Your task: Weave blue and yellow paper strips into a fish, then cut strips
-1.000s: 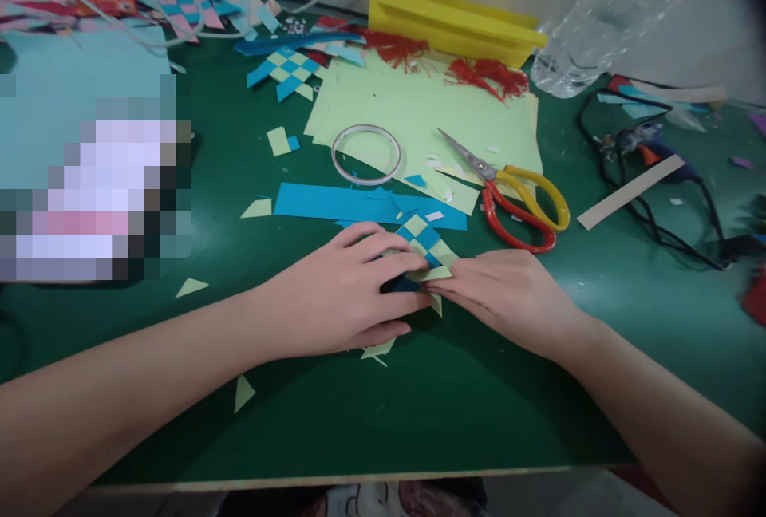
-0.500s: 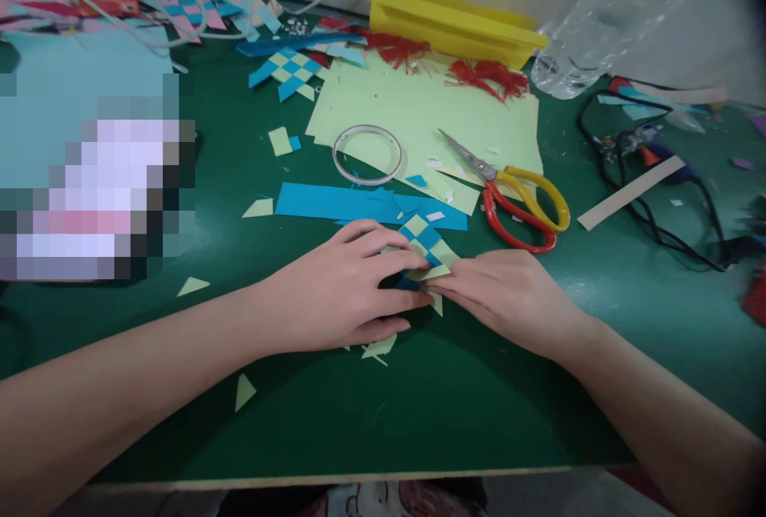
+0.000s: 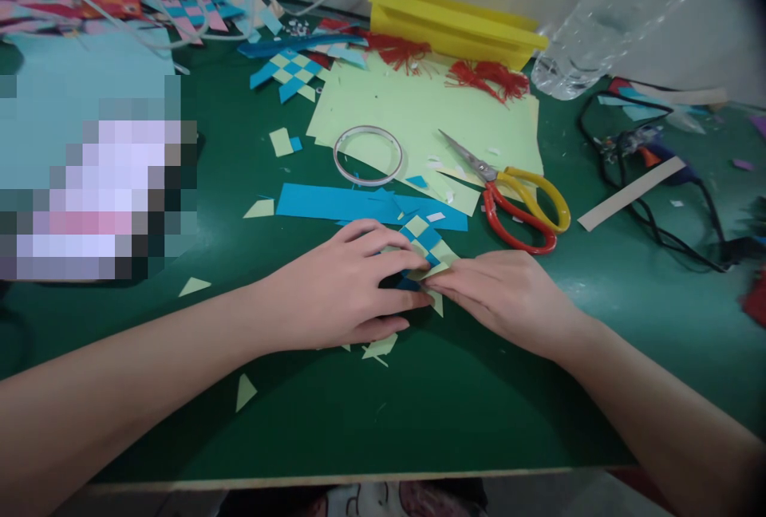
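Note:
A small woven paper piece [image 3: 424,234] in blue and pale green checks is between my two hands. My left hand [image 3: 353,286] reaches over it from the left, its bent fingers holding the paper's near side. At the paper's right edge, my right hand [image 3: 503,294] has its fingertips pinched on a pale green flap. The fingers hide much of the lower part of the weave. Just behind lies a flat blue paper strip [image 3: 323,202]. Scissors [image 3: 494,174] with one red and one yellow handle rest partly on pale green sheets [image 3: 419,106].
A tape roll [image 3: 368,156] lies beyond the blue strip. Another woven piece [image 3: 290,70] is farther back. Red tassels [image 3: 487,80], a folded yellow card [image 3: 455,22] and a clear bottle [image 3: 574,62] stand near the wall. A black cord [image 3: 634,214] coils at right. Paper scraps [image 3: 245,393] litter the green table [image 3: 419,429].
Both hands stay almost still on the woven paper. The right hand's grip at the flap has barely shifted.

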The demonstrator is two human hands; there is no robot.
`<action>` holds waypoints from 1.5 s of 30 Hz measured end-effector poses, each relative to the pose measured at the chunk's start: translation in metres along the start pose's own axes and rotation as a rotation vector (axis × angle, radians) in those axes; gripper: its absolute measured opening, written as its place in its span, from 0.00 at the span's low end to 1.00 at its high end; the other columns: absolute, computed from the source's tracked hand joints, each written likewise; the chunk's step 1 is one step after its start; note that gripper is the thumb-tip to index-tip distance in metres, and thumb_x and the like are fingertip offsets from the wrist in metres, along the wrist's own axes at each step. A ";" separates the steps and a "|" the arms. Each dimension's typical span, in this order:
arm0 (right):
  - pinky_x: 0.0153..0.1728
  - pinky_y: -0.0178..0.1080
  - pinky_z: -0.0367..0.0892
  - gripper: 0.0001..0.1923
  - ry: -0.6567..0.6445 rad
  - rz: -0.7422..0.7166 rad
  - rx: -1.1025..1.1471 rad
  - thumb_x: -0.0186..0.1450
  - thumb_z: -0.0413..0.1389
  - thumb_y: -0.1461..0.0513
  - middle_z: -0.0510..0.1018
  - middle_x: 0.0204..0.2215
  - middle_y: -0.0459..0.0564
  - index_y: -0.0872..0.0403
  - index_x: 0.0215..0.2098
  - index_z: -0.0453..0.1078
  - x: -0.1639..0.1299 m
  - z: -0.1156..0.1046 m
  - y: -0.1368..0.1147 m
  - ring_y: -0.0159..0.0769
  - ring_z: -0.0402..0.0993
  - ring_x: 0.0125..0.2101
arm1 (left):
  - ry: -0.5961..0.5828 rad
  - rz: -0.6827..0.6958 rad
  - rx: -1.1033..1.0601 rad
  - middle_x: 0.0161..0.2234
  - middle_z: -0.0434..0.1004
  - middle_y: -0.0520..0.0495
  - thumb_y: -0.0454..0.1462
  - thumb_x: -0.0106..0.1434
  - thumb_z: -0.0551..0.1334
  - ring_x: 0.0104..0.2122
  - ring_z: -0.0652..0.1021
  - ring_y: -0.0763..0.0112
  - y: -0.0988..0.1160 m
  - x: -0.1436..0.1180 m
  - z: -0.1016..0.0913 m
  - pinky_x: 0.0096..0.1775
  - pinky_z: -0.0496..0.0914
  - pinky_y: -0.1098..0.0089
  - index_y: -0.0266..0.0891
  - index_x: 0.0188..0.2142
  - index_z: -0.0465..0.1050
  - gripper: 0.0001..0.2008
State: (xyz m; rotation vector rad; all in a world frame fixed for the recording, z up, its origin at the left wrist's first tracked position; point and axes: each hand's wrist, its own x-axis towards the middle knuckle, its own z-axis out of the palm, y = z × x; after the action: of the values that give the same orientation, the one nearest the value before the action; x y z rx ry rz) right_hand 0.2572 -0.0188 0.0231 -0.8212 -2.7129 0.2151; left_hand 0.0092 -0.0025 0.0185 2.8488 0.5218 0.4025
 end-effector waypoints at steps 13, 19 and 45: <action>0.27 0.36 0.59 0.07 0.012 -0.010 0.034 0.70 0.52 0.65 0.77 0.29 0.45 0.55 0.40 0.72 -0.001 0.002 0.001 0.31 0.71 0.28 | 0.017 0.006 0.006 0.53 0.72 0.47 0.44 0.71 0.56 0.56 0.68 0.57 -0.002 -0.001 0.006 0.57 0.59 0.52 0.48 0.48 0.75 0.12; 0.25 0.37 0.55 0.11 -0.008 -0.015 -0.028 0.70 0.51 0.66 0.69 0.21 0.43 0.55 0.29 0.69 0.001 0.002 0.001 0.30 0.63 0.22 | 0.010 -0.003 -0.004 0.53 0.72 0.46 0.43 0.71 0.56 0.57 0.68 0.57 -0.001 -0.001 0.004 0.57 0.59 0.53 0.48 0.49 0.75 0.12; 0.27 0.36 0.63 0.09 0.023 -0.052 -0.048 0.69 0.51 0.69 0.79 0.28 0.48 0.60 0.39 0.73 0.006 0.001 -0.004 0.32 0.74 0.26 | 0.004 -0.009 -0.002 0.50 0.71 0.46 0.44 0.70 0.57 0.56 0.67 0.56 -0.001 0.002 0.004 0.55 0.62 0.54 0.48 0.45 0.77 0.11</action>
State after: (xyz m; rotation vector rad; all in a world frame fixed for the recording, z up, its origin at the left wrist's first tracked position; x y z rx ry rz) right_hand 0.2500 -0.0187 0.0241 -0.7610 -2.7238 0.1288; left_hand 0.0115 -0.0018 0.0152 2.8436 0.5351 0.4063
